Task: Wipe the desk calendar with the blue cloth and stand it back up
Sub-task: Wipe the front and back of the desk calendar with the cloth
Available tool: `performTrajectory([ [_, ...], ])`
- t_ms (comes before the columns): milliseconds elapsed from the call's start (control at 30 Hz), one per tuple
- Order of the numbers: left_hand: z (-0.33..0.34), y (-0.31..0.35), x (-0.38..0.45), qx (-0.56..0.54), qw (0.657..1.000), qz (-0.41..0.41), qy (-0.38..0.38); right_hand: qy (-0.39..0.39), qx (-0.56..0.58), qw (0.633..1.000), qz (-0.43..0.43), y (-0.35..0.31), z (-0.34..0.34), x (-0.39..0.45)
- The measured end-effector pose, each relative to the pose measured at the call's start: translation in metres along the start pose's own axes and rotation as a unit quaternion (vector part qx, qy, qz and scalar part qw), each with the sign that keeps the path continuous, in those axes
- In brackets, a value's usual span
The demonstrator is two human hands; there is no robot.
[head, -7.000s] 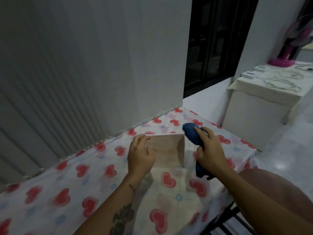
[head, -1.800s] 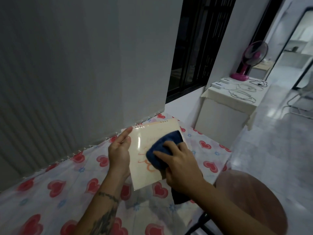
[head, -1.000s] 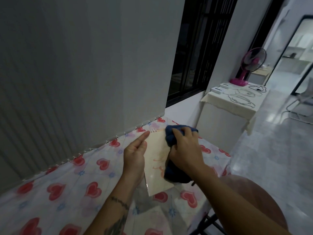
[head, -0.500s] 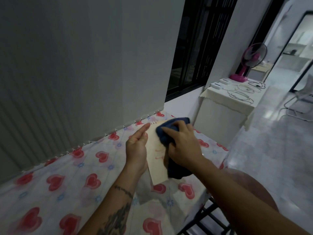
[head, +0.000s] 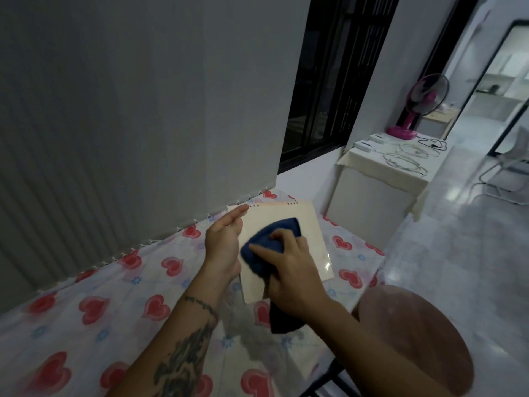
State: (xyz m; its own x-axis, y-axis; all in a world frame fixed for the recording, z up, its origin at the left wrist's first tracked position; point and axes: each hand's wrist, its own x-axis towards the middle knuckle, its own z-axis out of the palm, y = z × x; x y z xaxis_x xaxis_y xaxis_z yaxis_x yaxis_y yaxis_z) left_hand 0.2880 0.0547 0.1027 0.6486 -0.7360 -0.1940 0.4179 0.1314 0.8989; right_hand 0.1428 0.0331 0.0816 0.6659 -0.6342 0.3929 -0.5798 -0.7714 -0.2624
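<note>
The desk calendar (head: pixel 310 224), a cream glossy card with a spiral binding along its far edge, is lifted above the table and tilted with its face towards me. My left hand (head: pixel 224 245) grips its left edge, fingers stretched up along the side. My right hand (head: pixel 289 270) presses the blue cloth (head: pixel 269 239) against the calendar's face; the cloth's loose end hangs down below my wrist. The lower left part of the calendar is hidden behind cloth and hands.
The table wears a white cloth with red hearts (head: pixel 94 308) and stands against a grey wall (head: pixel 143 110). A round brown stool (head: pixel 415 339) is at the lower right. Farther right stands a low white table (head: pixel 380 181) with cables and a pink fan (head: pixel 423 101).
The calendar has turned to show more of its face than half a second ago. My right hand with the blue cloth has slid down from the top edge to the middle of the face.
</note>
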Motion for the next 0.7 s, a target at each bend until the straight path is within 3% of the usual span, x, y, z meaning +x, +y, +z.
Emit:
performTrajectory([
  [100, -0.008, 0.007, 0.005, -0.018, 0.999, -0.027, -0.008, -0.030, 0.006, 0.999, -0.033, 0.012, -0.004, -0.020],
  [233, -0.004, 0.004, 0.003, -0.017, 0.999, -0.031, -0.009, 0.026, 0.023, 0.995, 0.094, 0.020, -0.007, -0.009],
  [300, 0.002, 0.001, 0.000, -0.027, 0.999, -0.030, -0.011, 0.055, 0.035, 0.991, 0.116, 0.006, -0.009, 0.001],
  [433, 0.004, 0.004, 0.005, -0.061, 0.997, -0.045, -0.013, 0.071, -0.020, 0.997, 0.014, -0.004, -0.012, 0.003],
  [567, 0.000, 0.006, 0.008, -0.093, 0.993, -0.075, -0.018, 0.069, -0.006, 0.997, 0.046, 0.007, -0.016, 0.001],
  [700, 0.001, 0.004, 0.006, -0.107, 0.990, -0.082, 0.050, 0.041, -0.022, 0.999, -0.002, 0.012, -0.012, -0.014],
])
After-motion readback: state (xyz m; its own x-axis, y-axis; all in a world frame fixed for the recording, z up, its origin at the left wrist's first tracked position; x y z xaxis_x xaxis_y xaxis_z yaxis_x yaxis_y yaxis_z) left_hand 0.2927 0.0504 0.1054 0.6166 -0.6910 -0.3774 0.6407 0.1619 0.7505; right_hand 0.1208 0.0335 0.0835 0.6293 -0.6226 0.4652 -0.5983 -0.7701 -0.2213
